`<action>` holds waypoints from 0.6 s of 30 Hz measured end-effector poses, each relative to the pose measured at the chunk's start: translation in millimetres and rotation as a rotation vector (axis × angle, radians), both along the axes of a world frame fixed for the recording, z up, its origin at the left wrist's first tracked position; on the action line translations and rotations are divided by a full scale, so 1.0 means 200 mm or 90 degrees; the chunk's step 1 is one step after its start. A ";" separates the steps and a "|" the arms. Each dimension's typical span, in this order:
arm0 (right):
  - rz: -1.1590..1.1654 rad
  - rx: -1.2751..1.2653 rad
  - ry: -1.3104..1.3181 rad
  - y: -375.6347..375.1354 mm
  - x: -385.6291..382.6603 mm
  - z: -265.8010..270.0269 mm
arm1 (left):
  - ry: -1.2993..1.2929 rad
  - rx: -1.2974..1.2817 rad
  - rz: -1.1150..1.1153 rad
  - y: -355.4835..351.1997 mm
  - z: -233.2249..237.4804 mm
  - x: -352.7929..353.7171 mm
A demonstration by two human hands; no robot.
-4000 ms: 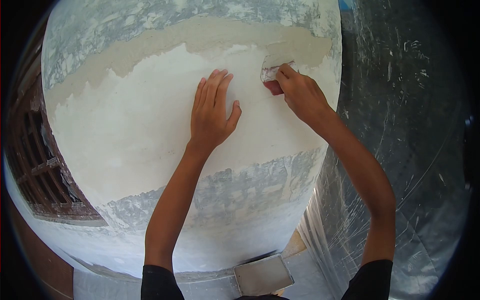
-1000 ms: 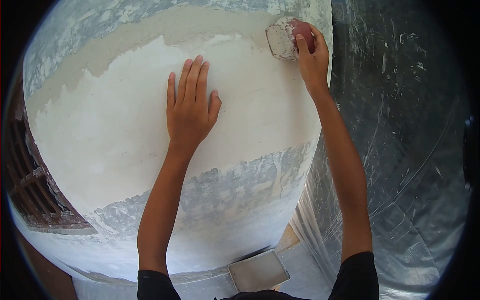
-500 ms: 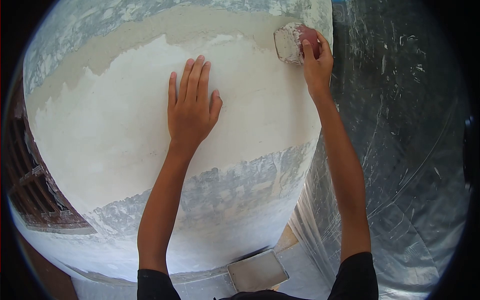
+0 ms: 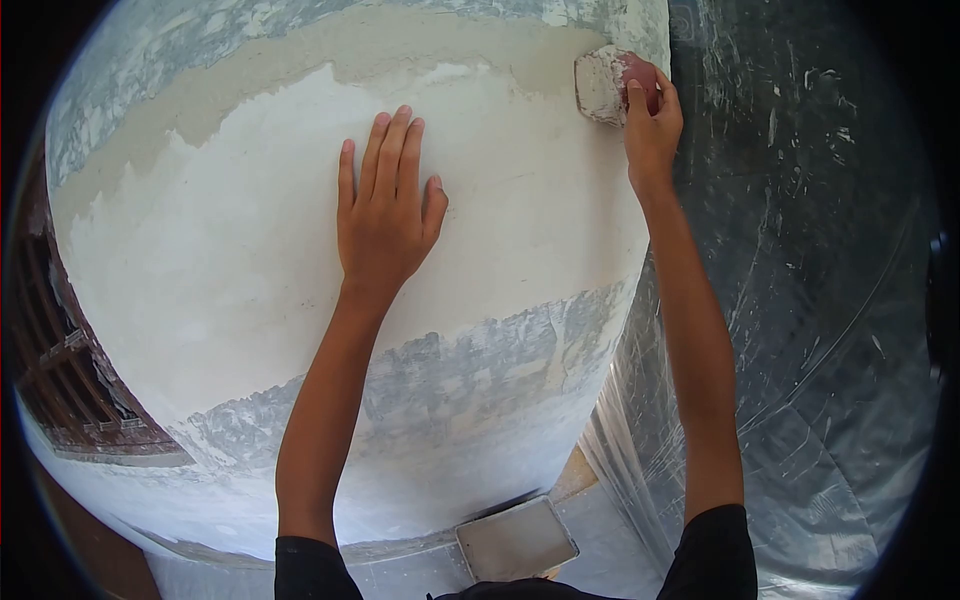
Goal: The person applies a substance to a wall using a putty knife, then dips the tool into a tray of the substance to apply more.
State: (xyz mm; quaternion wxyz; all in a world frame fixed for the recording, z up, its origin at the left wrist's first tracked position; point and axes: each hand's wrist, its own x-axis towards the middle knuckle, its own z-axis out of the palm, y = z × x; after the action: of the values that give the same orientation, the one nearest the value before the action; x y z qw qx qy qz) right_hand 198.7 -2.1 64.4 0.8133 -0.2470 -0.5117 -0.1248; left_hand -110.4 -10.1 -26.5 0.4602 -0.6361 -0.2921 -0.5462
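Note:
My left hand [image 4: 385, 215] lies flat on a plastered wall [image 4: 500, 220], fingers stretched out and thumb a little apart. Near the wall's upper right edge, my right hand [image 4: 655, 130] is closed around a maroon putty spreader [image 4: 640, 80]. White putty cakes much of the spreader's squarish body, which rests against the wall. A beige, damp-looking band of putty runs along the upper wall to the left of the spreader. Smooth white coating covers the middle, while grey mottled patches show above and below.
Dark plastic sheeting [image 4: 800, 300], splashed with white, hangs along the right side. A shallow tray [image 4: 515, 540] stands low at the wall's foot. On the left is a brown barred window or grille [image 4: 75, 370].
My right hand and the putty spreader have moved a short way right, toward the wall's edge. My left hand stays almost where it was on the wall.

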 end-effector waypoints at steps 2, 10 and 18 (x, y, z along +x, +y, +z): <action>0.010 -0.001 0.115 -0.04 -0.01 0.02 | -0.002 -0.001 0.004 0.00 0.00 0.00; 0.059 0.022 -0.158 -0.05 -0.24 0.06 | 0.004 -0.006 0.008 0.00 0.00 0.00; -0.007 -0.020 0.013 -0.06 -0.12 0.12 | -0.001 0.001 0.008 0.01 0.00 0.00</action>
State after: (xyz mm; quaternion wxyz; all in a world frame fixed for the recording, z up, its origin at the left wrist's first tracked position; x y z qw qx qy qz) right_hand 174.7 -14.9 88.8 0.8138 -0.2638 -0.5041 -0.1183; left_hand -109.9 -8.6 -26.9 0.4641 -0.6331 -0.2961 -0.5442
